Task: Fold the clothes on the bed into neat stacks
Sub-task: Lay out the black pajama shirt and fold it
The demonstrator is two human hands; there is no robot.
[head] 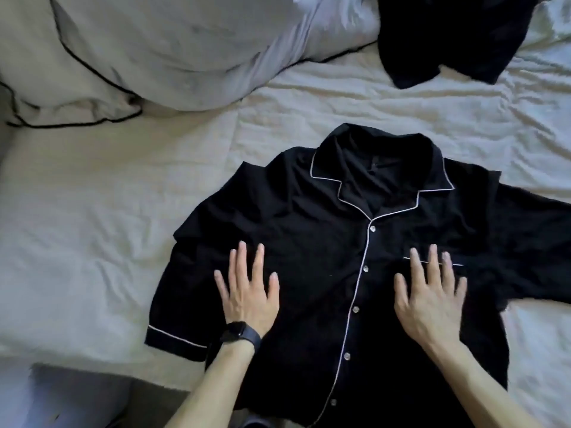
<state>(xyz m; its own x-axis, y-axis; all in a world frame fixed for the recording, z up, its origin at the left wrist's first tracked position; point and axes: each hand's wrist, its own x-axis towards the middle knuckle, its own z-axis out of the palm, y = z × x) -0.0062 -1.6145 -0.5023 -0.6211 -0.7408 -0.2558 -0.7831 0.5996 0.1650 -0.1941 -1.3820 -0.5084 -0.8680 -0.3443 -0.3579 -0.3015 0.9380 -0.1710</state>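
— What was nearest the camera, and what was cut off there?

— The two forearms came in from the bottom edge, elbows out of frame. The hem of the black pajama shirt [324,273] ran off the bottom edge too, so its lower end could not be seen.

— And the hands?

— Both lay flat, palms down on the shirt front, fingers spread and gripping nothing. The left hand [247,291], with a dark watch [239,333] at the wrist, was on the panel left of the button row. The right hand [432,298] was on the other panel, its fingertips over the white-piped chest pocket. The right hand's fingers were a little blurred.

— Where was the shirt, and which way did it point?

— It lay front up on the cream sheet [108,242] of the bed, buttoned, its long axis running from the hem near the camera to the collar at the far end, leaning slightly right. The left sleeve lay angled down beside the body, white-piped cuff showing; the right sleeve stretched out and was cut off by the right edge.

— Farther back?

— A pillow [154,47] with dark piping sat at upper left. At the top right was a dark garment [454,35], crumpled, partly out of frame; its kind was impossible to tell.
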